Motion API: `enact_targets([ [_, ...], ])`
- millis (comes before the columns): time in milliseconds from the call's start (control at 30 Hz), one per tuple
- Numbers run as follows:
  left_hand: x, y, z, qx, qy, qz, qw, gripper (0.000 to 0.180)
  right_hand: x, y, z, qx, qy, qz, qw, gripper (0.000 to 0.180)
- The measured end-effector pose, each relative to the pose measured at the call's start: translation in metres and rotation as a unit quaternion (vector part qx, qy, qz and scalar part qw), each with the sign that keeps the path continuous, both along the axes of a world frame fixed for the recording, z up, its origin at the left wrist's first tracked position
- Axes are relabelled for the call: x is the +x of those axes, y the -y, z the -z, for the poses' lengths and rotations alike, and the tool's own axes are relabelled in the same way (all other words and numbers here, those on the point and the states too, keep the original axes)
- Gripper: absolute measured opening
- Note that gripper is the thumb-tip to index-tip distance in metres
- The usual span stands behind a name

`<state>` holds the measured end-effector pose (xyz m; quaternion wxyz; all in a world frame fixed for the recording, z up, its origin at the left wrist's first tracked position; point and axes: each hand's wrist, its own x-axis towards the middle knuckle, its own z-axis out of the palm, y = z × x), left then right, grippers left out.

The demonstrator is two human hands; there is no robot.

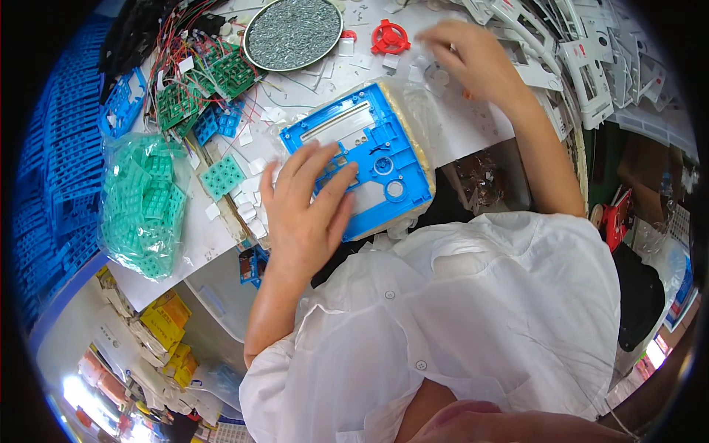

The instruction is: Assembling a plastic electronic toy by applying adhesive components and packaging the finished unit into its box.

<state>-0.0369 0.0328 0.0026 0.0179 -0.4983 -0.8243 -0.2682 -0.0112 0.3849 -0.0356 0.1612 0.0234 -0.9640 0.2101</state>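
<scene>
A blue plastic housing [410, 151] lies tilted on a cream padded block [415, 125] wrapped in clear film, close in front of me. Across its left part rests my left hand [301, 203], fingers spread over the cutouts. My right hand [473, 63] is raised beyond the housing, on the right. Its fingers point left and stand apart from the thumb, with nothing visible between them. Close to those fingertips is a red round plastic part [390, 37] with a ring and tabs. A small clear disc [437, 77] lies below the right hand.
A round tray of small metal screws [293, 33] stands at the back. To the left are green circuit boards [229, 74] with wires, a bag of mint-green keypads [144, 207], a loose keypad [221, 177] and stacked blue housings [55, 162]. White plastic frames [587, 81] pile up at right.
</scene>
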Motion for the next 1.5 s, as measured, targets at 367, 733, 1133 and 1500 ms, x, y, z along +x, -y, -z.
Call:
enact_targets([
  [367,0.042,-0.014,0.001,0.092,0.282,0.034,0.954,0.018,0.092,0.131,-0.060,-0.186,0.082,-0.117,0.972,0.011],
  [733,0.014,-0.010,0.029,0.032,0.057,0.041,0.997,0.033,0.061,0.133,-0.037,0.043,0.172,-0.062,0.982,0.015],
  [1133,0.017,-0.013,0.027,-0.064,0.013,0.053,0.996,0.049,0.046,0.132,-0.039,0.065,0.246,-0.029,0.967,0.014],
  [1500,0.009,-0.015,0.020,-0.120,-0.044,0.134,0.983,0.042,0.031,0.127,-0.048,0.071,0.285,-0.053,0.954,0.017],
])
